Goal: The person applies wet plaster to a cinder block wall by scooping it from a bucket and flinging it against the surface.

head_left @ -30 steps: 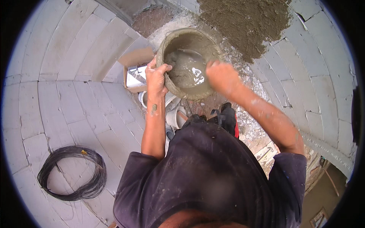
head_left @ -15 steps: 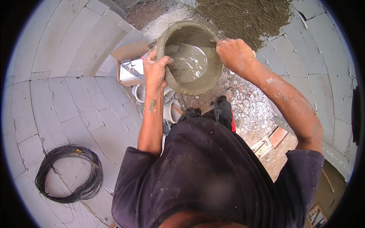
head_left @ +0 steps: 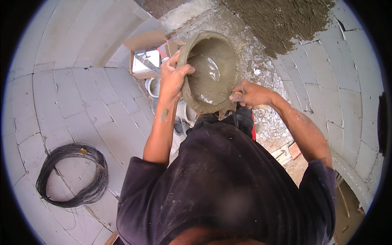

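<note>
A mortar-caked bucket [head_left: 233, 49] is held tilted in front of me, its mouth facing up toward me. Wet grey mortar [head_left: 202, 75] coats its inside and pools with a shine. My left hand [head_left: 173, 77] is closed on the bucket's left rim, thumb over the edge. At the lower right rim, my right hand [head_left: 249, 94] is closed round a wooden-handled tool [head_left: 262, 107]. The handle's end shows below the fingers; the tool's working end is not visible.
A coil of black wire [head_left: 73, 175] lies on grey blocks [head_left: 94, 118] at left. An open cardboard box [head_left: 145, 41] sits beyond my left hand, with small white pots [head_left: 154, 87] nearby. Spread mortar [head_left: 281, 20] covers the far right. Rubble [head_left: 271, 118] and brick pieces lie right of my feet.
My right hand has moved from the bucket's upper right rim down toward me, to its lower right. The bucket has shifted slightly nearer and tilted differently, my left hand still on its rim.
</note>
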Available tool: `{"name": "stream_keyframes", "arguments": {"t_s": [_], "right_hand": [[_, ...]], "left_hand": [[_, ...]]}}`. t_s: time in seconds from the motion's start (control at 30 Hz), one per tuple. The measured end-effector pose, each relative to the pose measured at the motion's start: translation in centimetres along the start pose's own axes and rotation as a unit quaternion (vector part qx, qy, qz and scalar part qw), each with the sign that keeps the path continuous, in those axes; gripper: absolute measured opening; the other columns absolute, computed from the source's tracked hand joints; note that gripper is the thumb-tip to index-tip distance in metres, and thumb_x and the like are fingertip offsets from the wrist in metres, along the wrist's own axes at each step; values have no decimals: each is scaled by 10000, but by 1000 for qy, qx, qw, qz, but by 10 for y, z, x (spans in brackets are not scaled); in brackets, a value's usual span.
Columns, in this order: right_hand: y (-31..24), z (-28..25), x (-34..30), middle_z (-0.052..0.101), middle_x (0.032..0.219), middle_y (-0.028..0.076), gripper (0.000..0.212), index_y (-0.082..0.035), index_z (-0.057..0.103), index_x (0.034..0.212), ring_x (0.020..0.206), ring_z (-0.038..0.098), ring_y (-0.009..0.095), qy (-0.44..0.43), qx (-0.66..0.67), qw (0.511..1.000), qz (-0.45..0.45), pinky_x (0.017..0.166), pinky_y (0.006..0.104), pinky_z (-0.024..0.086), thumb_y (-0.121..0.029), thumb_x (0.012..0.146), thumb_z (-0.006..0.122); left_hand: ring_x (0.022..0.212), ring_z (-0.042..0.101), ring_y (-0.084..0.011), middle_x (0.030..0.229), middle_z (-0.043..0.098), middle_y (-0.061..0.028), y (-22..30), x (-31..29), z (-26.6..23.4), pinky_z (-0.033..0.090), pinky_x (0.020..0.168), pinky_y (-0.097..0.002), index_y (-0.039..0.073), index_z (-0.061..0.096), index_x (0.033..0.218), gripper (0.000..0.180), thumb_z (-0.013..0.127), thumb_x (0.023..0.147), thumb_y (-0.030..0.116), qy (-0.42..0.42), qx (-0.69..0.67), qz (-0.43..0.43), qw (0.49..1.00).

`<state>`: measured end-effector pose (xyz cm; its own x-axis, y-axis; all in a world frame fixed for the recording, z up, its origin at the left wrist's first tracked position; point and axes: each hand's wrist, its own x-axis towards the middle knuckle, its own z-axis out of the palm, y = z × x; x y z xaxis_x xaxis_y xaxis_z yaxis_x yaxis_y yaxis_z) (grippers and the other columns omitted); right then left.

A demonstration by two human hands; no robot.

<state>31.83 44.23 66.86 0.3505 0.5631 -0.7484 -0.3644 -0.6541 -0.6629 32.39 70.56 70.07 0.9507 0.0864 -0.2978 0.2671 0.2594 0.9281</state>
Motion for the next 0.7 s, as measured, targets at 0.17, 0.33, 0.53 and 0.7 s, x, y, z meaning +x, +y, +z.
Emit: {"name": "stream_keyframes", "arguments": {"t_s": [0.17,0.33,0.53,0.7], "right_hand": [[-12,12,8,526,669,7,374,-25,627,1031,526,500,84,-39,190,980,-48,446,263,427,-395,981,598],[-52,-8,-31,632,739,114,349,-23,631,1057,624,637,244,230,-247,937,-88,562,378,529,-358,962,598],[-60,-21,-31,682,847,220,287,-13,658,1035,814,687,390,375,-514,770,-52,727,489,548,-272,918,612],[-63,-3,-43,684,836,232,290,-16,658,999,796,694,380,289,-500,813,-68,725,495,549,-288,907,617]], "left_hand": [[850,653,-171,1052,672,-126,7,-6,-12,538,755,-269,-91,612,1233,554,528,687,-137,21,-22,61,998],[909,670,-246,1075,662,-168,3,-4,-15,566,827,-359,-107,559,1227,524,529,704,-106,40,-140,67,987],[950,662,-241,1128,654,-170,-2,15,-1,554,868,-360,-103,550,1258,559,541,699,-120,-28,-166,57,984],[822,662,-200,982,683,-119,-5,10,-16,561,752,-303,-76,610,1192,499,569,696,-111,6,-138,24,990]]}}
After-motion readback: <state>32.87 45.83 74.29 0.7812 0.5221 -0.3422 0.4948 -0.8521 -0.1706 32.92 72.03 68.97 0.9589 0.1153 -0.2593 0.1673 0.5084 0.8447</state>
